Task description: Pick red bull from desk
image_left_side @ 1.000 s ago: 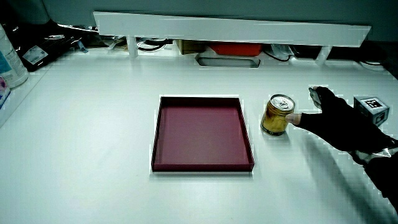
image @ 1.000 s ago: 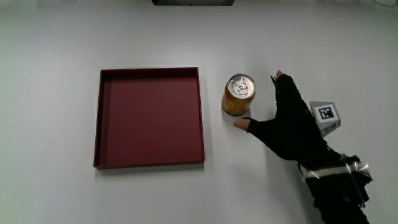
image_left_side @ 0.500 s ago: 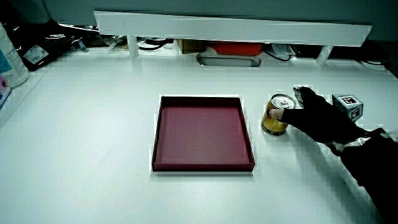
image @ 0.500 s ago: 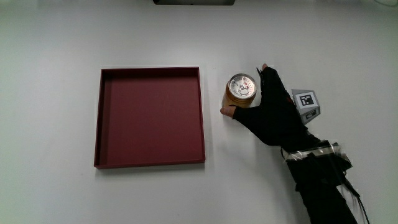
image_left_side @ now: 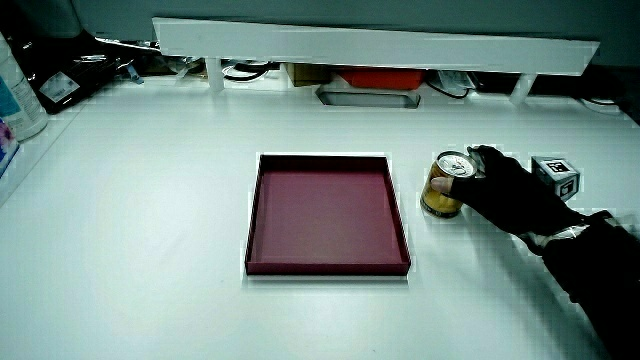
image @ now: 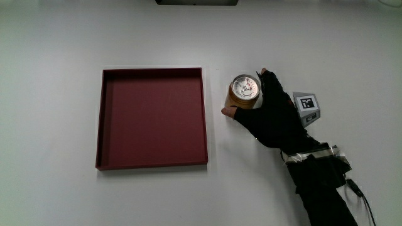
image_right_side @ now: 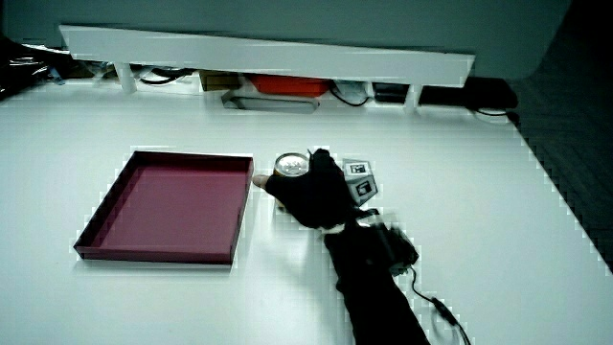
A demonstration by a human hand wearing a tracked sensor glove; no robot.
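A gold can with a silver top (image: pixel 242 94) stands upright on the white table beside the dark red tray (image: pixel 151 164); both side views show it too (image_left_side: pixel 445 184) (image_right_side: pixel 288 168). The gloved hand (image: pixel 267 113) is wrapped around the can's side, thumb tip on the side nearer the person and fingers curled round the side away from the tray. In both side views the hand (image_left_side: pixel 505 190) (image_right_side: pixel 316 192) covers part of the can. The patterned cube (image: pixel 307 105) sits on the hand's back.
The shallow square tray (image_left_side: pixel 326 268) lies empty on the table. A low white partition (image_left_side: pixel 380 45) runs along the table's edge farthest from the person, with cables and boxes under it. Bottles (image_left_side: pixel 15 95) stand at the table's corner.
The hand moved from beside the can up against it and its fingers closed around the can. The can still stands in the same spot by the tray.
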